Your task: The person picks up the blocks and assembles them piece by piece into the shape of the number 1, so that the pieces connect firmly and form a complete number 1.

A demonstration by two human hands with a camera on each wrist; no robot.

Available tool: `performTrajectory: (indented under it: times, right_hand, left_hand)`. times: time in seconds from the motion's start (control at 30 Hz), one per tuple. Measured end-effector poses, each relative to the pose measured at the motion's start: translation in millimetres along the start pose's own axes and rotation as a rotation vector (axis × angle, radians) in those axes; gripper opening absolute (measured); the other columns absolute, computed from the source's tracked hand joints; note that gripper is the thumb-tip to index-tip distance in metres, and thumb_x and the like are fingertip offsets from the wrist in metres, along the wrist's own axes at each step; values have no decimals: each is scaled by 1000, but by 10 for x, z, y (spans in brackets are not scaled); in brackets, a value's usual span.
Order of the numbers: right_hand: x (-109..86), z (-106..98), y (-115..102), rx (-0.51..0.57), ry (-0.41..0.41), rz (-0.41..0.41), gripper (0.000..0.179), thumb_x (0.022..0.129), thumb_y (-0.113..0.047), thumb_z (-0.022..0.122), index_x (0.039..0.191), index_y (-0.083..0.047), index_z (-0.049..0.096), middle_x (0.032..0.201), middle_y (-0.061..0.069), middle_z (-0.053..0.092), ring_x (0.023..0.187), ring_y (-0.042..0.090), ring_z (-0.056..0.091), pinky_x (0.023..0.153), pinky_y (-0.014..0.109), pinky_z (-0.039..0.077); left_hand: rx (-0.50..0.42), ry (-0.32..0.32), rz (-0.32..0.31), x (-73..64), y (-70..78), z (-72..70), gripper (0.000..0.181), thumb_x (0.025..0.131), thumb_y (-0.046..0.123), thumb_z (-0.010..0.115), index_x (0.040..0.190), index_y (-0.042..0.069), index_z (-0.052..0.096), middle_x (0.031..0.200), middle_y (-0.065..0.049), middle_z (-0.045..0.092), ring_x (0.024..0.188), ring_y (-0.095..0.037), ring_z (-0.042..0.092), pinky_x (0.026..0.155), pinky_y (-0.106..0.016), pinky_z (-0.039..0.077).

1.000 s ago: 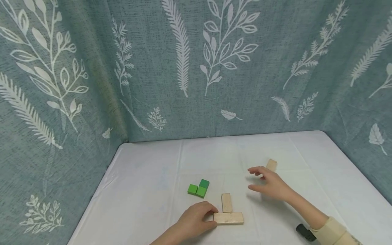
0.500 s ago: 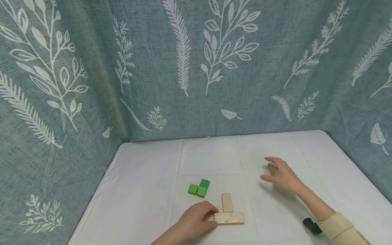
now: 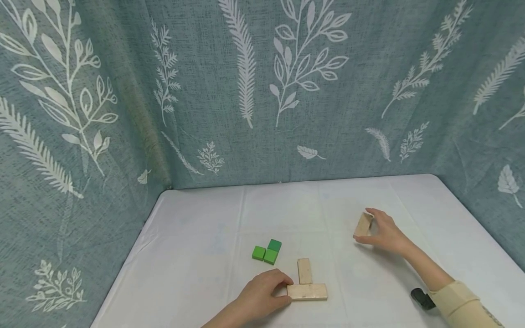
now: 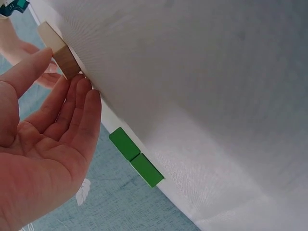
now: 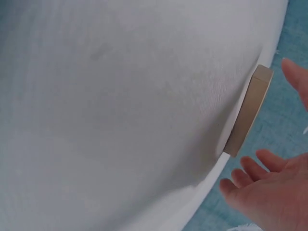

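Note:
My left hand (image 3: 264,294) pinches the left end of a pale wooden block (image 3: 307,292) lying crosswise on the white table. In the left wrist view, the thumb and fingertips meet that wooden block (image 4: 60,50) at its end. A second wooden block (image 3: 305,271) lies lengthwise behind it, its near end against the first. Farther back on the right, my right hand (image 3: 385,232) spreads its thumb and fingers around a third wooden block (image 3: 363,225). The right wrist view shows gaps between that wooden block (image 5: 249,110) and the thumb and fingertips.
Several small green cubes, among them a light green one (image 3: 259,253) and a darker one (image 3: 274,245), sit left of the blocks. A leaf-patterned curtain (image 3: 262,91) surrounds the table's (image 3: 205,218) back and sides. A black device (image 3: 422,299) is at the right wrist.
My right hand has moved rightward and slightly back, from the left of the far wooden block to around it. The left hand has stayed at its block.

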State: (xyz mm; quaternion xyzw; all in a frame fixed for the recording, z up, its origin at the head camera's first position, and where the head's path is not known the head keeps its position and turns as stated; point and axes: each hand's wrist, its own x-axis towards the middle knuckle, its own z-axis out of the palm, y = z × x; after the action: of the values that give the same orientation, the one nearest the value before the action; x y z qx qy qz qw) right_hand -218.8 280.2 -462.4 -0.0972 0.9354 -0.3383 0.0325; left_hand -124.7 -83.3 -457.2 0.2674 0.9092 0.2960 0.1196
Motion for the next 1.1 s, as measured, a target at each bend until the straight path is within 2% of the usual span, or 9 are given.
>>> performTrajectory:
  times: [0.27, 0.57, 0.83, 1.1]
  right_hand:
    - [-3, -29, -14, -25, -29, 13, 98, 77, -31, 82, 142, 16, 26, 140, 42, 28, 127, 60, 24, 98, 70, 30]
    - [10, -33, 24, -48, -24, 35, 97, 75, -33, 83, 139, 18, 30, 136, 43, 30, 123, 61, 26, 94, 71, 32]
    - [33, -42, 56, -60, -55, 61, 98, 77, -36, 81, 138, 20, 29, 135, 44, 31, 123, 61, 27, 95, 69, 33]
    - [56, -24, 92, -68, -39, 44, 97, 76, -35, 82, 136, 21, 31, 134, 44, 34, 123, 61, 29, 95, 69, 33]
  left_hand:
    - [1, 5, 8, 3, -6, 4, 23, 83, 24, 78, 105, 19, 69, 96, 16, 62, 87, 0, 55, 79, -25, 48]
    - [9, 8, 19, 8, -7, 0, 24, 84, 24, 77, 105, 19, 69, 97, 16, 62, 88, 0, 55, 79, -25, 48]
    - [8, 5, 15, 0, -7, 3, 24, 84, 23, 77, 106, 18, 69, 96, 16, 61, 88, 1, 54, 80, -25, 48]
    - [16, 11, 18, 4, -17, 10, 24, 84, 24, 77, 105, 19, 68, 97, 15, 61, 87, 0, 54, 79, -25, 48]
